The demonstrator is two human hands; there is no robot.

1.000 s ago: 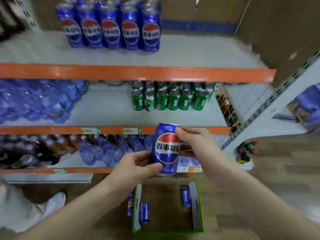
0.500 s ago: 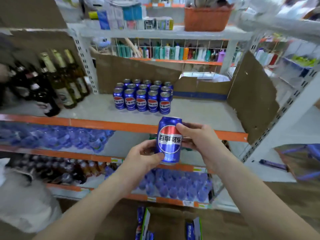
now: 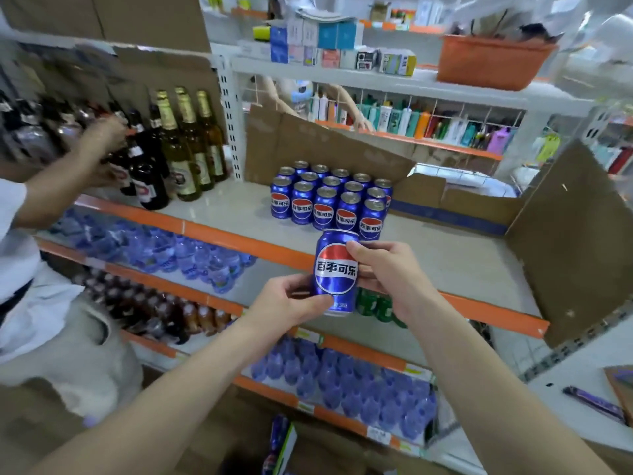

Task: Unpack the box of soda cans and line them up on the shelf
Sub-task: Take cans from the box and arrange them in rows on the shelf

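I hold one blue soda can [image 3: 337, 269] upright in both hands, just in front of the orange lip of the grey shelf [image 3: 455, 265]. My left hand [image 3: 291, 305] grips its lower left side and my right hand [image 3: 390, 269] wraps its right side. Several matching blue cans [image 3: 329, 200] stand in rows on that shelf, behind and slightly left of the held can. Only the corner of the cardboard box [image 3: 282, 447] shows at the bottom edge.
Another person [image 3: 51, 269] at the left handles glass bottles [image 3: 181, 149] on the same shelf level. Brown cardboard panels [image 3: 575, 241] line the shelf's back and right side. Water bottle packs [image 3: 342, 382] and green cans [image 3: 373, 305] fill lower shelves.
The view has tilted up from the box on the floor to the shelf. The can has stayed held in both hands and now sits close to the shelf's front edge.
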